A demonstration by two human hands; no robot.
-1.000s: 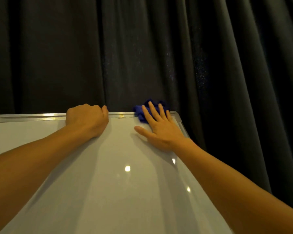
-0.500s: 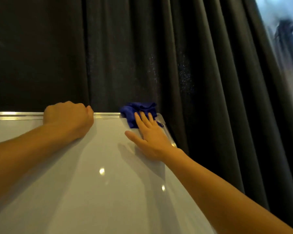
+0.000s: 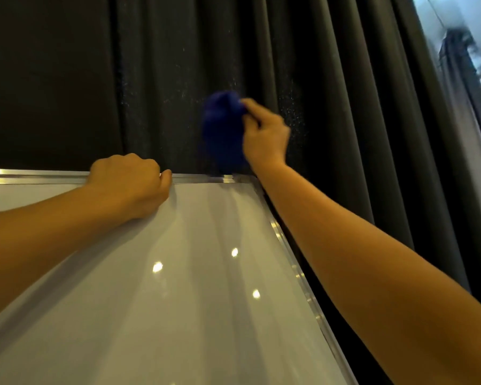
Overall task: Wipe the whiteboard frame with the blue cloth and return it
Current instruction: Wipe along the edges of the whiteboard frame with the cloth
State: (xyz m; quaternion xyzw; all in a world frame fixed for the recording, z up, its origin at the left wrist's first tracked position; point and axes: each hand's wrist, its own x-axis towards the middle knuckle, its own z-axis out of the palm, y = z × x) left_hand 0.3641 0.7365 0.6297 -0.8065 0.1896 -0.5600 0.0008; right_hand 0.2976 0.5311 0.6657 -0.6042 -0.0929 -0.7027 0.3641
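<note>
The whiteboard fills the lower left, its silver frame [image 3: 195, 178] running along the top edge and down the right side. My left hand [image 3: 128, 184] is clenched over the top frame, fingers hooked behind it. My right hand [image 3: 264, 134] is raised above the board's top right corner and grips the blue cloth [image 3: 222, 129], which hangs bunched and blurred, its lower end just over the corner of the frame.
Dark grey pleated curtains [image 3: 331, 93] hang close behind the board. A strip of bright window [image 3: 467, 51] shows at the far right. Ceiling lights reflect as spots on the white board surface [image 3: 178, 287].
My right hand, which lay flat pressing the cloth on the top right corner, has closed on the cloth and lifted it off the frame. The left hand stays on the top edge.
</note>
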